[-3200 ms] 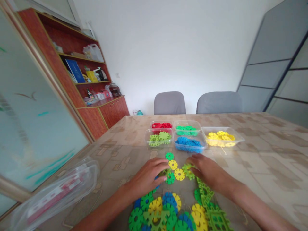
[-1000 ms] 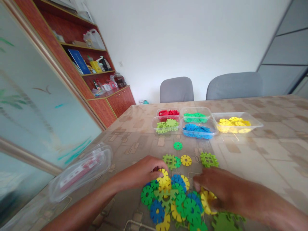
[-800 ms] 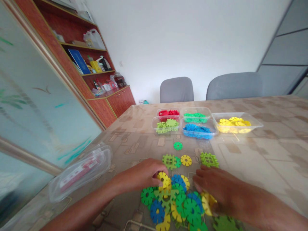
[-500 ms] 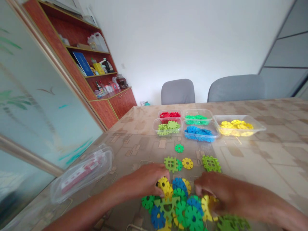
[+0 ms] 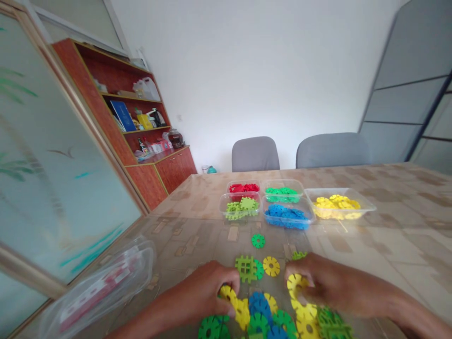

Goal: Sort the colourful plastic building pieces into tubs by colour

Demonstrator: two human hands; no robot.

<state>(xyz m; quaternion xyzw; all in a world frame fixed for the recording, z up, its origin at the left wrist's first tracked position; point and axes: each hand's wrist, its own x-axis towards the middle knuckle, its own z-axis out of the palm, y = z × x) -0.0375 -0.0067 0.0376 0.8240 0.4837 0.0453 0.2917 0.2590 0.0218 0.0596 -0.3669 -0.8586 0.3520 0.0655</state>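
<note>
My left hand [image 5: 203, 294] curls its fingers round a yellow gear disc [image 5: 229, 294] at the left of a pile of coloured gear pieces [image 5: 263, 318] near the table's front. To the right of it, my right hand [image 5: 326, 287] is closed on another yellow gear disc [image 5: 295, 284]. Just beyond my hands lie a light green grid square [image 5: 246, 268], a green disc [image 5: 259, 269] and a yellow disc [image 5: 271, 266]. Further out a single green disc [image 5: 258, 240] lies alone. A light green piece [image 5: 298, 255] peeks out behind my right hand.
Clear tubs hold sorted pieces: red [image 5: 243, 188], green [image 5: 281, 191], light green [image 5: 240, 207], blue [image 5: 286, 214], yellow [image 5: 335, 204]. A clear lidded box [image 5: 102, 282] lies at the left. Two grey chairs [image 5: 256, 153] stand behind the table. A wooden shelf [image 5: 130, 127] fills the left wall.
The view tilted up. My right hand rose from the pile with a yellow disc and now covers most of the right grid square. My left hand stayed gripping its yellow disc.
</note>
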